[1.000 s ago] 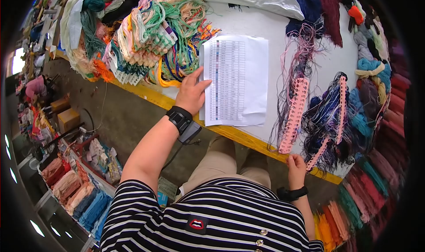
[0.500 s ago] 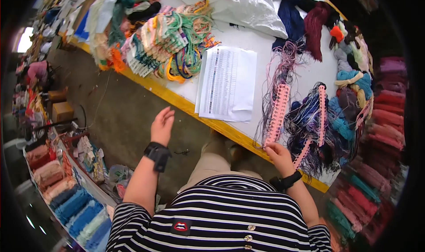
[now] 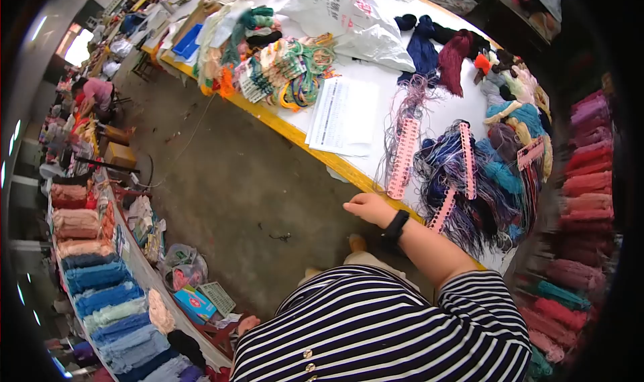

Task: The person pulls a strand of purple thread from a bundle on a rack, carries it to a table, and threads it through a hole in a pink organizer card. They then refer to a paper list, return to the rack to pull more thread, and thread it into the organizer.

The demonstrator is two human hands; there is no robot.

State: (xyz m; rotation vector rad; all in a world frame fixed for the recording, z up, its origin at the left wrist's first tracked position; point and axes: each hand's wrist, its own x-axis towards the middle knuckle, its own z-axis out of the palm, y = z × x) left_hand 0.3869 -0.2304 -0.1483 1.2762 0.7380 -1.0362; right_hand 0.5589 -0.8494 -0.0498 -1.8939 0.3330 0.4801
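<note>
My right hand (image 3: 369,209), with a black band at the wrist, reaches over the floor just off the yellow table edge. Its fingers are loosely bent and nothing shows in them. Close by on the table lies a pink punched thread card (image 3: 404,159) with dark and mauve threads. Two more pink cards (image 3: 467,160) rest on a tangle of blue and purple threads (image 3: 443,157). My left hand (image 3: 249,324) is low beside my striped shirt, mostly hidden, near a blue box (image 3: 195,304); its fingers do not show clearly.
Printed sheets (image 3: 343,117) lie on the white table (image 3: 365,73), beside bundles of multicoloured thread (image 3: 288,70) and a white plastic bag (image 3: 349,23). Yarn skeins (image 3: 107,278) fill a rack at left; red skeins (image 3: 587,181) hang at right. Another person (image 3: 99,92) bends at far left.
My view has turned and moved back from the table. My right hand has left the pink card's lower end and moved left. My left hand has dropped back beside my body.
</note>
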